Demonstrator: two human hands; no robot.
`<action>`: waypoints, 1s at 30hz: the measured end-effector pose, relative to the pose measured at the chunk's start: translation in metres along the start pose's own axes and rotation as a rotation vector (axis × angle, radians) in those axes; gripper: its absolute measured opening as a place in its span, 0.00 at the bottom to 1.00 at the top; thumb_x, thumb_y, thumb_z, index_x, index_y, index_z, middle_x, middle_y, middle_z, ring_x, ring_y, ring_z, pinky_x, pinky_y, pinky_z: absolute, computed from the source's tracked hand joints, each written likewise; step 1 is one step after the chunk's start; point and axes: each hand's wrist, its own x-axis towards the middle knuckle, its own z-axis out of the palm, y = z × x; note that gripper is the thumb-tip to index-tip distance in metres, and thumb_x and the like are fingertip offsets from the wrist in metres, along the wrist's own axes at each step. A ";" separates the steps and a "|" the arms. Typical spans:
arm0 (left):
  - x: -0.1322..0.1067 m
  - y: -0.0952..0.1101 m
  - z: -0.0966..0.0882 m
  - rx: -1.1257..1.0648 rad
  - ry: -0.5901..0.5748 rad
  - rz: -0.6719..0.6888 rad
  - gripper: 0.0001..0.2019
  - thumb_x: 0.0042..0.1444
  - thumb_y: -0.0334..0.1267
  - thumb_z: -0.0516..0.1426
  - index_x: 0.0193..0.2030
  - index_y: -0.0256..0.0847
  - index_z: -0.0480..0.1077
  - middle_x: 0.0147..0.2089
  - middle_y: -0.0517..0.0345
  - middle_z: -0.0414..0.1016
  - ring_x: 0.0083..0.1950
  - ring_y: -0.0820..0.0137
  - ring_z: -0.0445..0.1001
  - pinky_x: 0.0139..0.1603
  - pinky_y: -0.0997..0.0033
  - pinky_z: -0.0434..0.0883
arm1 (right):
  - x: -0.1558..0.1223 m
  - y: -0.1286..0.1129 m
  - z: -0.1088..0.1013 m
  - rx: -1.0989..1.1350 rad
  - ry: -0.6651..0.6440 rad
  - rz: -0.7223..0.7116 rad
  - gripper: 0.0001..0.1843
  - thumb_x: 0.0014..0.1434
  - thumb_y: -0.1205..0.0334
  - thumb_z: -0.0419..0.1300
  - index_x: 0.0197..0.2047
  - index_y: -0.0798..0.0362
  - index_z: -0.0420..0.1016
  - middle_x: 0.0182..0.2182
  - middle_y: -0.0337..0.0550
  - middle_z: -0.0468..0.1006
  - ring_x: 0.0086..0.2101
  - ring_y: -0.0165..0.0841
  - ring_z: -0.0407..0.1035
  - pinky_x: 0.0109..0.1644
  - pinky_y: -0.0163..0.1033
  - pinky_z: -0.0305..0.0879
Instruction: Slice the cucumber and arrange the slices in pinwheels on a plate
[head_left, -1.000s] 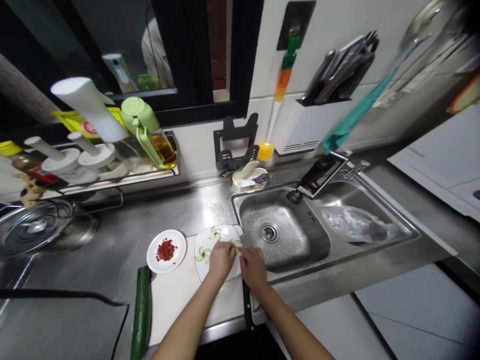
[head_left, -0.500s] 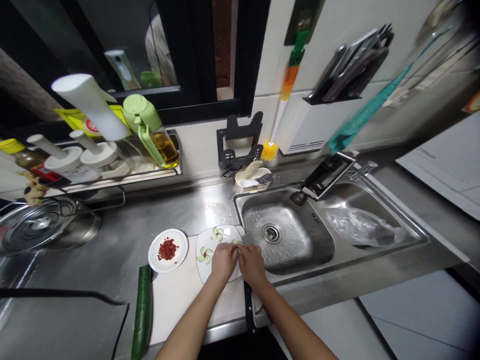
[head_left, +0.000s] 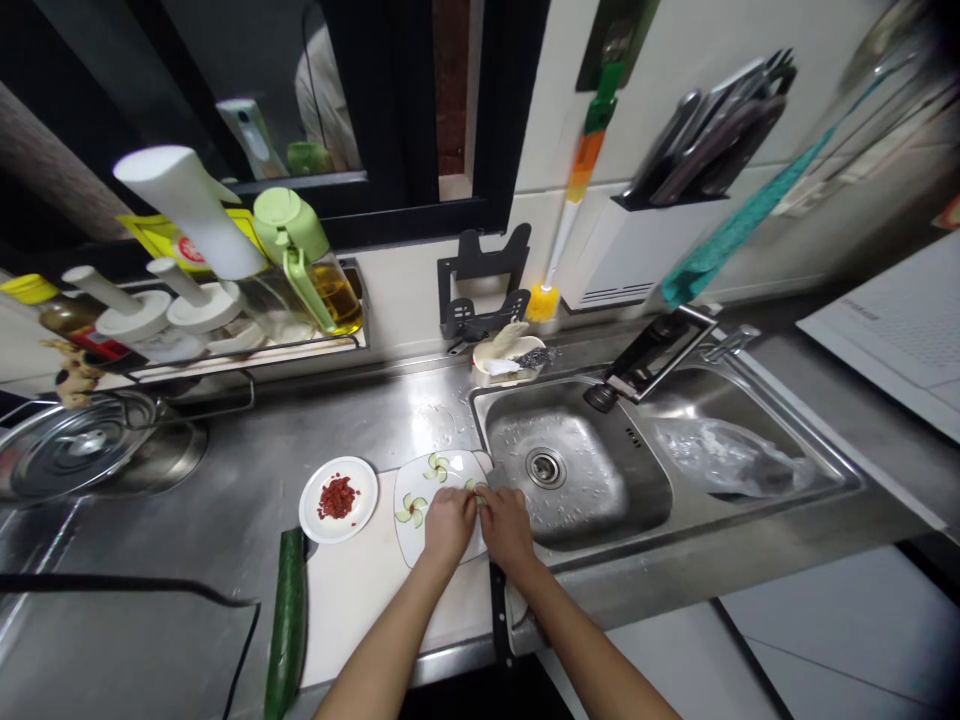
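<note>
My left hand (head_left: 448, 526) and my right hand (head_left: 507, 526) meet over the right part of a white squarish plate (head_left: 409, 479). Both have their fingers closed in a pinch, with a bit of pale green cucumber slice (head_left: 478, 499) showing between the fingertips. Green-edged cucumber slices (head_left: 410, 510) lie on the plate in pinwheel shapes; one near my fingers is partly covered. The plate rests on a white cutting board (head_left: 352, 625). A knife (head_left: 500, 615) with a black handle lies at the board's right side, its blade mostly hidden by my right hand and arm.
A small white plate (head_left: 310, 518) holds chopped red bits (head_left: 337, 497). Left of the board lies a long cucumber (head_left: 285, 630). The steel sink (head_left: 592, 500) is on the right, with a plastic bag (head_left: 720, 455) in its second basin. Bottles and jars line a shelf (head_left: 240, 357).
The whole view has shifted slightly to the right. My hands stay together over the plate, with little visible change in their grip.
</note>
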 end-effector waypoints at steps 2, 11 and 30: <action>0.000 0.001 0.000 0.002 0.007 -0.014 0.11 0.58 0.34 0.51 0.37 0.39 0.75 0.34 0.53 0.76 0.40 0.66 0.71 0.43 0.68 0.64 | 0.000 -0.001 0.000 0.004 0.004 -0.006 0.17 0.59 0.67 0.50 0.48 0.49 0.73 0.38 0.45 0.73 0.40 0.37 0.61 0.45 0.39 0.52; -0.001 0.001 0.000 -0.003 0.003 -0.005 0.11 0.58 0.35 0.51 0.37 0.39 0.76 0.34 0.53 0.76 0.40 0.67 0.71 0.44 0.68 0.64 | 0.002 -0.001 0.003 -0.003 -0.011 0.018 0.15 0.61 0.64 0.49 0.47 0.48 0.73 0.38 0.44 0.73 0.41 0.37 0.61 0.45 0.39 0.52; -0.002 0.004 -0.001 -0.096 0.014 -0.016 0.12 0.57 0.33 0.51 0.39 0.40 0.76 0.34 0.52 0.77 0.40 0.67 0.72 0.45 0.67 0.66 | 0.000 0.001 -0.001 0.015 -0.012 -0.007 0.16 0.60 0.68 0.49 0.46 0.49 0.73 0.38 0.44 0.73 0.39 0.36 0.62 0.46 0.38 0.52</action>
